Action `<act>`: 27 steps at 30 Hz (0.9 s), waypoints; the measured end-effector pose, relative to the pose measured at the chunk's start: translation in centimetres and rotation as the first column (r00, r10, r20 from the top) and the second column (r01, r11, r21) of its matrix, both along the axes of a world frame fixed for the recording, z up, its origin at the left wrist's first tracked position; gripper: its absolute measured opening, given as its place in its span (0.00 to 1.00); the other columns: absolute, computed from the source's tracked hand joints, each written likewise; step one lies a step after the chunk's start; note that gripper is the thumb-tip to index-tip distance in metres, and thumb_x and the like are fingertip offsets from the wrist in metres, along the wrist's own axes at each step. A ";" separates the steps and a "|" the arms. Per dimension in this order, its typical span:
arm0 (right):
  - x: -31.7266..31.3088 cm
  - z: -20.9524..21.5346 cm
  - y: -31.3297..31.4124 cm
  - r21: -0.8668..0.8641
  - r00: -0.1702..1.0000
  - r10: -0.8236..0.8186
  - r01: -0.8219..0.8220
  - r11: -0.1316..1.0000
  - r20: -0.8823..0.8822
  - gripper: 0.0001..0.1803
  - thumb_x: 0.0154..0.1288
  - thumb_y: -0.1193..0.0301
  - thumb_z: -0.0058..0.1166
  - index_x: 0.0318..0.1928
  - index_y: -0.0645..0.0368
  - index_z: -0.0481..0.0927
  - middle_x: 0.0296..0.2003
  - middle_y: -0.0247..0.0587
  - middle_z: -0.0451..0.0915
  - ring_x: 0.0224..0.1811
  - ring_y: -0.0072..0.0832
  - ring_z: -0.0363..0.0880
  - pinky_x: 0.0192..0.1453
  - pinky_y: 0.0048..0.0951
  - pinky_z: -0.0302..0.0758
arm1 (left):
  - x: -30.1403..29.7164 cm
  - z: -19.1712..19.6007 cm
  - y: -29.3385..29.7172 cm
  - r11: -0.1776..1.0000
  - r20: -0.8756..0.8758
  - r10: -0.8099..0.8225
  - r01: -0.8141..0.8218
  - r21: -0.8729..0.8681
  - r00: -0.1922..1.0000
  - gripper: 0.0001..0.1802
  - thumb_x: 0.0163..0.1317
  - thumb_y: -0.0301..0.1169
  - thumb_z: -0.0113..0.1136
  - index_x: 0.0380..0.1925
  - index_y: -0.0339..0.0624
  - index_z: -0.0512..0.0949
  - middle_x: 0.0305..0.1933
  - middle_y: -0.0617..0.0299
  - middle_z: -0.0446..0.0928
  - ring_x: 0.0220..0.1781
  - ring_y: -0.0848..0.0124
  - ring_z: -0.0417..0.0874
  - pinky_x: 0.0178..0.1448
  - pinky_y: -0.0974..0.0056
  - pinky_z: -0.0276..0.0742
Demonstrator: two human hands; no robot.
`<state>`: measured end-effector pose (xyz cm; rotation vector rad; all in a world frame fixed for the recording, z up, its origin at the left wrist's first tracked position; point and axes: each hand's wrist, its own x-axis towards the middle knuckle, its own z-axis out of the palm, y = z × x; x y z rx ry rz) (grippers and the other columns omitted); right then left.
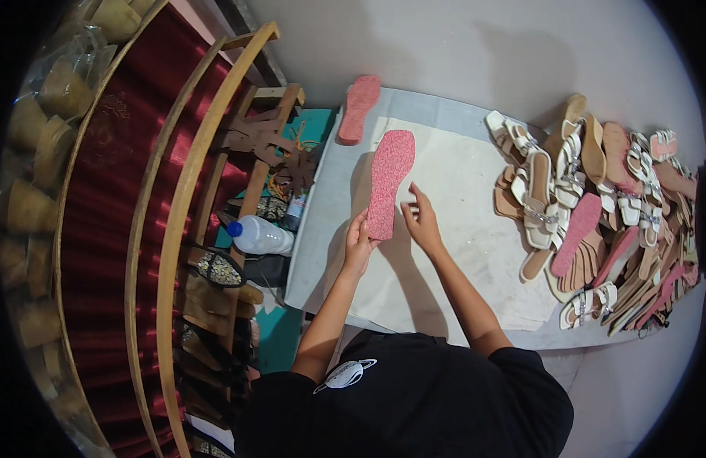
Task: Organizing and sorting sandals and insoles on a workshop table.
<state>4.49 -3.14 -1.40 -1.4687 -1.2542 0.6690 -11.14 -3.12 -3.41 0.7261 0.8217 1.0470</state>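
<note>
A long pink speckled shoe sole (388,182) lies flat on a pale work board (460,229). My left hand (359,243) grips the sole's near end, fingers curled over its edge. My right hand (421,220) hovers just right of that same end, fingers apart, holding nothing. A second pink sole (359,108) lies at the far left corner of the board.
A heap of white strapped sandals (547,191) and loose pink and tan soles (643,252) covers the board's right side. Left of the board are a plastic bottle (260,235), brown cut leather pieces (273,145), a curved wooden frame (186,191) and red cloth.
</note>
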 end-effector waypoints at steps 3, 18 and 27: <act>-3.5 -0.3 1.0 -0.109 0.979 0.053 -0.075 0.991 -0.197 0.30 0.58 0.72 0.53 0.60 0.63 0.59 0.43 0.46 0.71 0.32 0.25 0.75 0.33 0.22 0.73 | -1.5 0.2 3.6 1.000 0.040 0.014 -0.015 0.025 0.999 0.20 0.68 0.33 0.36 0.58 0.42 0.57 0.56 0.56 0.64 0.56 0.67 0.69 0.56 0.59 0.71; -4.8 -2.0 15.6 -0.034 0.964 0.090 -0.101 0.994 -0.249 0.26 0.56 0.77 0.53 0.57 0.60 0.64 0.43 0.45 0.65 0.36 0.26 0.74 0.38 0.23 0.75 | -1.8 -1.7 19.2 0.897 -0.387 0.138 0.051 0.440 0.912 0.18 0.67 0.31 0.37 0.55 0.40 0.62 0.54 0.58 0.66 0.54 0.70 0.69 0.57 0.67 0.64; -3.3 -4.8 22.2 -0.037 0.995 0.039 -0.043 0.998 -0.092 0.26 0.55 0.74 0.55 0.56 0.59 0.66 0.43 0.44 0.65 0.40 0.27 0.69 0.38 0.22 0.73 | -0.4 -4.4 26.1 0.656 -0.609 0.545 0.158 0.738 0.576 0.17 0.58 0.24 0.45 0.49 0.41 0.69 0.51 0.52 0.69 0.54 0.56 0.67 0.58 0.58 0.59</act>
